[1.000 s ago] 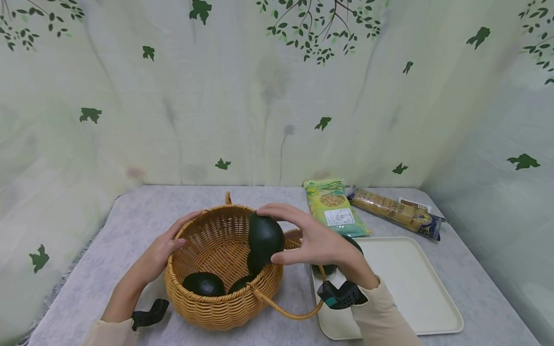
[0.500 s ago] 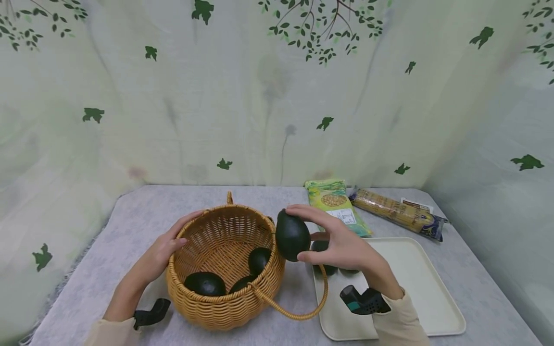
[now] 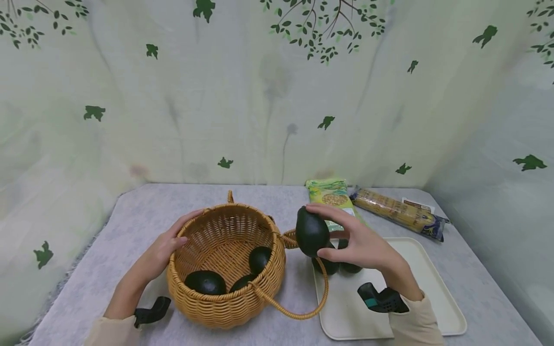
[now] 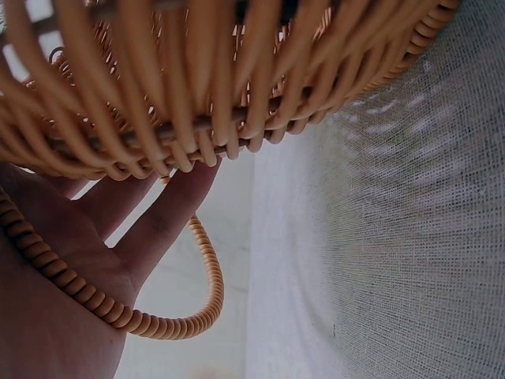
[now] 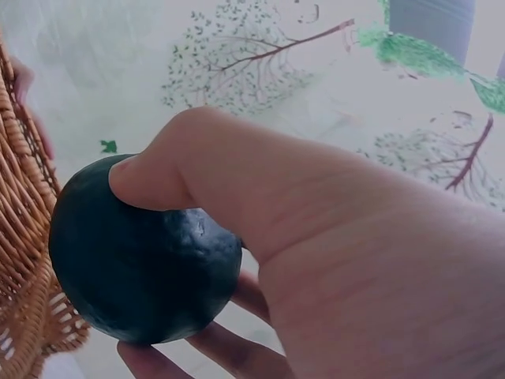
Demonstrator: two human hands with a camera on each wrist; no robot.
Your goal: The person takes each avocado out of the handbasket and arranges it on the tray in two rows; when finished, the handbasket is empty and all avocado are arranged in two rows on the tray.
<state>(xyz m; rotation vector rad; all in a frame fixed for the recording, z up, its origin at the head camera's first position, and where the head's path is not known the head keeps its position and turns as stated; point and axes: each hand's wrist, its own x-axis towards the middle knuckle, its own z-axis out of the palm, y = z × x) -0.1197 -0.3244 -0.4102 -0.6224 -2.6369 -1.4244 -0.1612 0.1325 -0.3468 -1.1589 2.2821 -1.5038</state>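
Head view first: the right hand [image 3: 363,242] has a dark green avocado [image 3: 311,232] pinched, thumb and fingers only about as far apart as the fruit is wide, up in the air by the tray's [image 3: 411,293] far left corner. The left hand [image 3: 162,247] has the wicker basket [image 3: 222,312] by its left rim, thumb hooked over. Three avocados sit inside, and at least two more [image 3: 350,267] are on the tray, partly behind the right hand. My guess is it's going basket to tray, so roughly halfway: two down, one in transit, three left. The green bag [image 3: 329,192] and long packet [image 3: 398,212] behind look uninvolved. Left wrist view: fingers against the weave, tips hidden, coiled handle [image 4: 170,328] looping past the palm. Right wrist view: thumb on one side of the avocado, fingers round the other, basket just beside it.
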